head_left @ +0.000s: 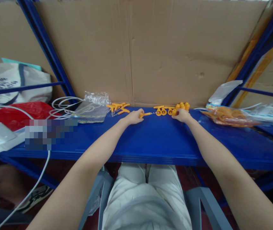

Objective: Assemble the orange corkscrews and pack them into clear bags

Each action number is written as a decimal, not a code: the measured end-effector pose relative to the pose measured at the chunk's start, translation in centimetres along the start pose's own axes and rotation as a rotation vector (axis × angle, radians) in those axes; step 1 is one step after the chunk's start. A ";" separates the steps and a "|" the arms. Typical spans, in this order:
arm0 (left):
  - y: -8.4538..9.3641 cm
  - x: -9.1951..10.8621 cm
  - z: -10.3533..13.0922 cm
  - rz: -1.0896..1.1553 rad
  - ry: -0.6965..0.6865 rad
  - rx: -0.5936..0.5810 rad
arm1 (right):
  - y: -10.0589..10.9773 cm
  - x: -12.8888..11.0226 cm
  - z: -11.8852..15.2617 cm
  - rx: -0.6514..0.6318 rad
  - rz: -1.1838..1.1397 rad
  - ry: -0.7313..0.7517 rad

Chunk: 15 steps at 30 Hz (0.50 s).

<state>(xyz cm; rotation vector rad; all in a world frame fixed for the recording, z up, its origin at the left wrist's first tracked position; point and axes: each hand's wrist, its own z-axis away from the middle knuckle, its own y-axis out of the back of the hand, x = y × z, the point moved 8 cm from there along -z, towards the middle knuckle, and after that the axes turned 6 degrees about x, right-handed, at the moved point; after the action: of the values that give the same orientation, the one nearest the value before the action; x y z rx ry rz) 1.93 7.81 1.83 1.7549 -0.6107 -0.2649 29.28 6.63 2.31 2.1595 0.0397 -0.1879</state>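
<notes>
My left hand (135,117) is closed on an orange screw-shaped piece (147,114), whose ridged shaft points right and ends in a thin curly wire. Over to the right, my right hand (181,115) has its fingers around an orange round piece (174,112). Between the hands lie orange cup-like pieces (164,111) in a row, with an orange stick (158,107) behind them. More orange pieces (184,105) stand just behind my right hand. Left of my left hand is a small pile of orange sticks (118,107) with curly wires.
The blue table (155,140) backs onto a cardboard wall (150,57). At left are a clear plastic bag (92,111), white cables, a red bag (31,111) and a white power strip (7,142). A bag of orange parts (229,116) lies right. A person's leg shows lower left.
</notes>
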 end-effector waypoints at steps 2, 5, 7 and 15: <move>0.0 0.1 0.0 0.011 -0.010 0.010 | -0.3 -1.0 0.2 -0.071 -0.022 0.012; 0.0 0.1 0.0 0.022 -0.015 0.020 | 0.0 -3.8 0.6 -0.087 -0.102 0.173; 0.0 0.1 0.0 0.027 -0.019 0.028 | 0.3 -5.6 0.9 -0.070 -0.160 0.287; 0.3 0.3 0.1 0.051 -0.015 0.030 | 0.7 -8.2 1.5 0.018 -0.327 0.511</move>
<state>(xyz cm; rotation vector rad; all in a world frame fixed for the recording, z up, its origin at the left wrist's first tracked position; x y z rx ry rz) 2.03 7.53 2.09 1.7652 -0.6720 -0.2347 21.03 5.35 3.24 2.1557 0.6860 0.1822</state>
